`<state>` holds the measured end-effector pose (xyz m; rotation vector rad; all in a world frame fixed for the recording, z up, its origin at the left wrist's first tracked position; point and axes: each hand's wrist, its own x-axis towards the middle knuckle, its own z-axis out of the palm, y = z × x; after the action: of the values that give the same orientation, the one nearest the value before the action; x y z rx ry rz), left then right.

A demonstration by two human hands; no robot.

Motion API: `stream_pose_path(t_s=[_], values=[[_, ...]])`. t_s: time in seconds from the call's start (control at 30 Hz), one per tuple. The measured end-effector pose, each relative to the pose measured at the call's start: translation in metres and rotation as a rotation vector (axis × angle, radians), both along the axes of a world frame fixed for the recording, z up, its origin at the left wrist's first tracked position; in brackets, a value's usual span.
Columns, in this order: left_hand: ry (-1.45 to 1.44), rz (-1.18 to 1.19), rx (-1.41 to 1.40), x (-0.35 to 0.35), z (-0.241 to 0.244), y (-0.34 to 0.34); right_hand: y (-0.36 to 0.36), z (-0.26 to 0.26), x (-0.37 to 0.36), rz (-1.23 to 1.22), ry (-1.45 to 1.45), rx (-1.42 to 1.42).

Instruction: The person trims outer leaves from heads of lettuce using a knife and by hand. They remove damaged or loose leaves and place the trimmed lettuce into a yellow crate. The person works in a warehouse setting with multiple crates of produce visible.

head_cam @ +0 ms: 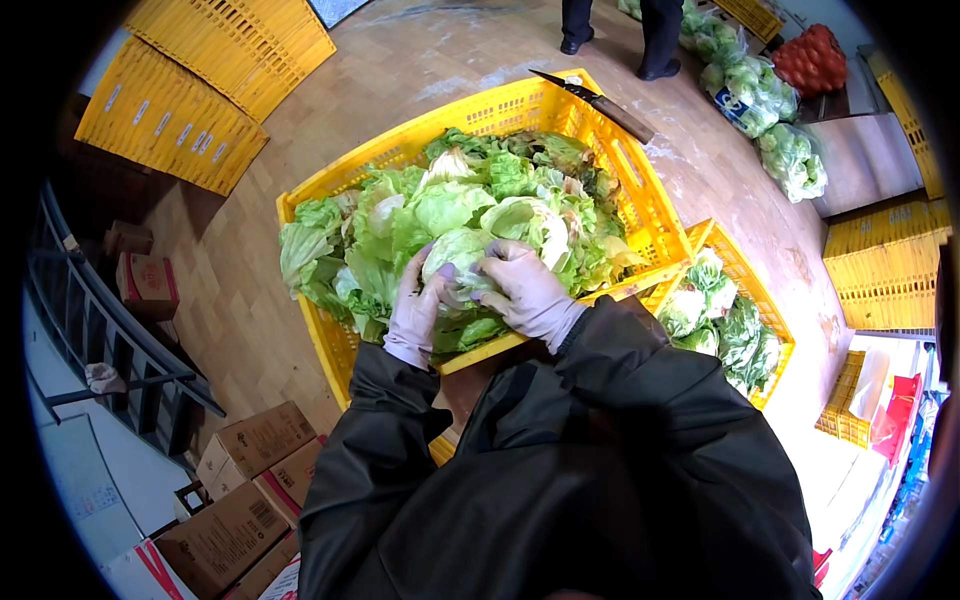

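My left hand (420, 304) and my right hand (521, 289), both in thin whitish gloves, hold a pale green lettuce head (459, 255) between them, with a clear film-like patch near the fingers. They are over the near side of a yellow plastic crate (480, 352) heaped with loose lettuce leaves (450, 206), some browned at the edges. A knife with a wooden handle (619, 116) and dark blade lies across the crate's far right corner. To the right, a second yellow crate (784, 349) contains several lettuce heads (742, 330).
A person's dark-trousered legs (660, 34) stand beyond the crate. Bagged lettuce (750, 90) and a red mesh sack (810, 60) are at the far right. Stacked yellow crates (172, 112) stand at the upper left, cardboard boxes (225, 529) at the lower left.
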<state>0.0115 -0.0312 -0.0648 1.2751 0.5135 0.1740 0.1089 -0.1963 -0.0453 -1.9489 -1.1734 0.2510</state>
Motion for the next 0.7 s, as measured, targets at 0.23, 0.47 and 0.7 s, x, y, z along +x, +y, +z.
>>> stream_pose_path(t_s=[0.23, 0.47, 0.7], values=[[0.031, 0.127, -0.141, -0.001, 0.003, 0.006, -0.023, -0.017, 0.019, -0.003, 0.114, -0.160], [-0.123, 0.090, -0.155, -0.009, -0.001, 0.009, -0.020, -0.019, 0.014, -0.411, 0.022, -0.080], [-0.078, -0.100, 0.149, -0.010, -0.009, -0.001, -0.007, -0.023, 0.005, -0.169, 0.256, 0.179]])
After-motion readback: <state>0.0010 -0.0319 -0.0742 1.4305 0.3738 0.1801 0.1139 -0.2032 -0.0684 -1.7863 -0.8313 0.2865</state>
